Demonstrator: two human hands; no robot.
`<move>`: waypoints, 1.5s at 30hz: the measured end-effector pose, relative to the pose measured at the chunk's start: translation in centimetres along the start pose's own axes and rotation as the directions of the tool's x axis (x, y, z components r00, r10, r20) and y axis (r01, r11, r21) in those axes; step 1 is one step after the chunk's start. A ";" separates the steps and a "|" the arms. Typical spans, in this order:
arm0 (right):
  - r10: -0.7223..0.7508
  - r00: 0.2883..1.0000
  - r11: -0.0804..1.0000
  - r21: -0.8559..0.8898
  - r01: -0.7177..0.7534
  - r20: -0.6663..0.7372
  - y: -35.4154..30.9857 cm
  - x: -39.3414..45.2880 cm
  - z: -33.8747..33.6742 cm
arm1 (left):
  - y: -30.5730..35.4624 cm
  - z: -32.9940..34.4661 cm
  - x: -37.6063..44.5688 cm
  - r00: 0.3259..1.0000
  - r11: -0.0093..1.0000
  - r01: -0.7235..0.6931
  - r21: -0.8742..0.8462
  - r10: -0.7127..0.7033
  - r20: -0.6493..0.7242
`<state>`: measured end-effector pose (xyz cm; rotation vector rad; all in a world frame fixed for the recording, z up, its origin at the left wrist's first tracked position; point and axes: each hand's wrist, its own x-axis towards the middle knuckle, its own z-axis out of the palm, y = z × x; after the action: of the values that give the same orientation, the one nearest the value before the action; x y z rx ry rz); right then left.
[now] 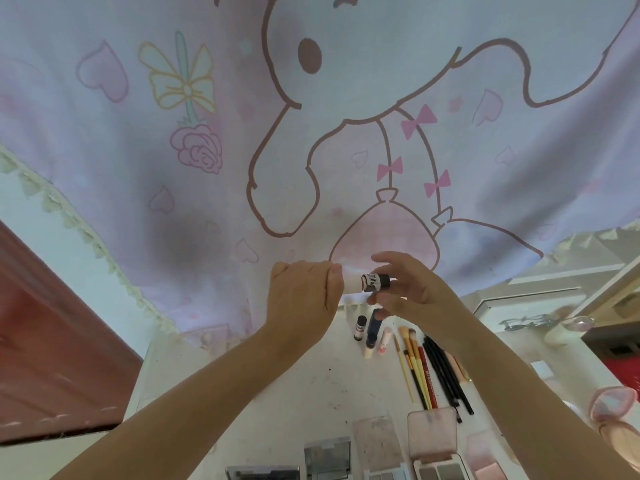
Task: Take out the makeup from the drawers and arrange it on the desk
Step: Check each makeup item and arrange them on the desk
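The step in hand looks like arranging: a small tube [369, 283] with a pale body and a black labelled end is held up in the air above the bench [277, 393], over the row of tubes [370, 336] and brushes [415, 365] already laid out. The left hand [303, 299] curls its fingers [335, 282] round the pale end; the right hand [408, 292] pinches the black end with its fingers [388, 259] loosely spread. Next it probably needs setting down beside that row.
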<state>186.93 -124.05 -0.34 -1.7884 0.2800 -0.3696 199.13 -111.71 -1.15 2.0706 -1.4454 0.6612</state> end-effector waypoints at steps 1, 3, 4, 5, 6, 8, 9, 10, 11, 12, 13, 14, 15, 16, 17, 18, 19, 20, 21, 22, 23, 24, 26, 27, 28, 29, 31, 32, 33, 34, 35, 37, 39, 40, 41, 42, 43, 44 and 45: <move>0.022 0.999 0.999 0.023 -0.023 0.026 0.2 0.0 0.0 | 0.1 0.0 -0.1 0.999 0.998 0.038 -0.058 -0.038 0.007; 0.067 0.997 0.997 0.037 -0.068 0.049 0.5 0.1 0.3 | 0.2 0.3 -0.4 0.998 0.990 0.059 -0.125 -0.059 0.011; 0.078 0.996 0.996 0.031 -0.080 0.044 0.6 0.1 0.4 | 0.3 0.5 -0.6 0.999 0.992 0.036 -0.122 -0.034 0.025; 0.082 0.996 0.997 0.015 -0.082 0.033 0.9 0.1 0.5 | 0.4 0.7 -0.8 0.999 0.994 0.028 -0.105 -0.023 0.048; 0.088 0.996 0.996 0.002 -0.088 0.019 1.2 0.1 0.6 | 0.3 1.2 -1.1 0.994 0.992 0.041 -0.116 -0.028 0.107; 0.116 0.993 0.993 0.022 -0.116 -0.002 2.2 -0.2 0.5 | -0.2 2.0 -1.6 0.950 0.977 0.130 -0.170 -0.074 0.305; 0.140 0.990 0.990 0.035 -0.140 -0.001 2.8 -0.4 0.5 | -0.6 2.4 -2.1 0.899 0.957 0.201 -0.211 -0.095 0.427; 0.169 0.986 0.985 0.031 -0.169 0.008 3.4 -0.7 0.5 | -0.9 3.0 -2.6 0.857 0.949 0.223 -0.223 -0.081 0.509; 0.198 0.980 0.980 0.011 -0.198 0.019 4.1 -0.9 0.6 | -1.0 3.5 -3.1 0.810 0.955 0.210 -0.210 -0.050 0.585; 0.224 0.974 0.975 -0.014 -0.224 0.023 4.9 -1.1 0.7 | -1.0 3.9 -3.4 0.761 0.967 0.173 -0.188 -0.011 0.648; 0.246 0.969 0.968 -0.060 -0.245 0.020 5.6 -1.3 0.8 | -1.0 4.4 -3.8 0.710 0.979 0.126 -0.162 0.025 0.704; 0.260 0.966 0.956 -0.141 -0.256 0.012 6.3 -1.5 0.9 | -0.9 5.0 -4.2 0.668 0.984 0.097 -0.148 0.046 0.742; 0.268 0.963 0.932 -0.253 -0.258 0.007 7.0 -1.6 0.9 | -0.8 5.8 -4.6 0.630 0.984 0.104 -0.142 0.046 0.775; 0.278 0.961 0.895 -0.367 -0.255 0.010 7.6 -1.8 0.9 | -0.6 6.6 -4.9 0.602 0.982 0.128 -0.140 0.036 0.798; 0.290 0.957 0.855 -0.454 -0.252 0.016 8.2 -2.0 0.9 | -0.4 7.6 -5.3 0.577 0.978 0.158 -0.139 0.022 0.817; 0.309 0.951 0.828 -0.497 -0.261 0.016 8.7 -2.2 0.8 | -0.2 8.6 -5.7 0.556 0.970 0.197 -0.142 0.009 0.831; 0.337 0.942 0.815 -0.503 -0.288 0.006 9.2 -2.3 0.6 | -0.1 9.7 -6.1 0.535 0.960 0.240 -0.144 -0.007 0.845; 0.367 0.930 0.800 -0.506 -0.321 -0.009 9.8 -2.4 0.3 | 0.1 10.8 -6.5 0.515 0.953 0.270 -0.136 -0.024 0.857; 0.397 0.918 0.776 -0.523 -0.352 -0.028 10.5 -2.6 -0.3 | 0.3 12.0 -7.0 0.493 0.948 0.296 -0.121 -0.043 0.869; 0.415 0.909 0.750 -0.547 -0.371 -0.047 11.0 -2.9 -0.8 | 0.4 12.8 -7.5 0.481 0.939 0.324 -0.111 -0.062 0.875; 0.435 0.898 0.726 -0.567 -0.389 -0.059 11.6 -3.0 -1.5 | 0.4 13.7 -7.9 0.467 0.921 0.373 -0.109 -0.085 0.880; 0.461 0.885 0.703 -0.582 -0.409 -0.065 12.4 -3.1 -2.3 | 0.5 14.7 -8.3 0.453 0.897 0.428 -0.114 -0.104 0.885; 0.515 0.854 0.653 -0.613 -0.446 -0.072 14.1 -3.1 -3.5 | 0.4 16.6 -8.9 0.447 0.859 0.499 -0.119 -0.137 0.884; 0.543 0.836 0.623 -0.629 -0.465 -0.081 14.9 -3.0 -3.9 | 0.4 17.5 -9.2 0.448 0.851 0.513 -0.109 -0.157 0.880; 0.566 0.820 0.589 -0.652 -0.478 -0.090 15.8 -2.9 -4.2 | 0.4 18.3 -9.4 0.446 0.842 0.531 -0.099 -0.178 0.877; 0.584 0.806 0.554 -0.681 -0.479 -0.092 16.7 -2.8 -4.4 | 0.5 19.1 -9.7 0.440 0.823 0.560 -0.095 -0.198 0.876; 0.600 0.796 0.501 -0.741 -0.448 -0.076 18.7 -2.6 -4.6 | 1.0 20.3 -10.2 0.418 0.756 0.647 -0.102 -0.239 0.876; 0.600 0.798 0.488 -0.763 -0.423 -0.059 19.8 -2.6 -4.6 | 1.2 20.8 -10.5 0.414 0.722 0.683 -0.109 -0.259 0.873; 0.593 0.804 0.484 -0.779 -0.398 -0.042 20.7 -2.5 -4.5 | 1.5 21.3 -10.7 0.416 0.705 0.700 -0.115 -0.270 0.868; 0.582 0.812 0.487 -0.786 -0.381 -0.033 21.5 -2.3 -4.5 | 1.8 21.7 -10.9 0.421 0.703 0.701 -0.123 -0.268 0.867; 0.570 0.821 0.492 -0.788 -0.369 -0.028 22.2 -2.2 -4.5 | 2.1 22.1 -11.0 0.428 0.702 0.700 -0.133 -0.263 0.865; 0.553 0.833 0.490 -0.800 -0.347 -0.023 23.3 -2.0 -4.6 | 2.8 22.9 -11.0 0.444 0.698 0.701 -0.145 -0.269 0.855; 0.555 0.832 0.475 -0.815 -0.331 -0.015 24.2 -2.1 -4.7 | 3.5 23.4 -10.7 0.449 0.692 0.708 -0.141 -0.288 0.846; 0.554 0.833 0.466 -0.825 -0.320 -0.010 24.4 -2.3 -4.7 | 3.8 23.6 -10.7 0.449 0.684 0.716 -0.138 -0.300 0.842; 0.546 0.838 0.458 -0.836 -0.303 -0.005 24.6 -2.4 -4.6 | 3.9 23.7 -10.7 0.442 0.668 0.732 -0.135 -0.315 0.840; 0.533 0.846 0.453 -0.845 -0.285 0.000 24.8 -2.5 -4.6 | 4.1 23.8 -10.7 0.434 0.645 0.752 -0.134 -0.332 0.838; 0.518 0.855 0.451 -0.851 -0.269 0.004 24.8 -2.6 -4.6 | 4.1 23.8 -10.7 0.423 0.624 0.771 -0.131 -0.346 0.838; 0.506 0.862 0.455 -0.852 -0.258 0.009 24.9 -2.7 -4.6 | 4.1 23.6 -10.6 0.410 0.609 0.783 -0.126 -0.352 0.842; 0.497 0.868 0.464 -0.850 -0.251 0.015 24.8 -2.8 -4.6 | 4.1 23.5 -10.6 0.397 0.604 0.787 -0.121 -0.346 0.850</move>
<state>182.72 -133.13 -23.66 -2.5986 0.7519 0.4376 194.17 -121.14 -24.93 2.2316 -0.8708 -0.9689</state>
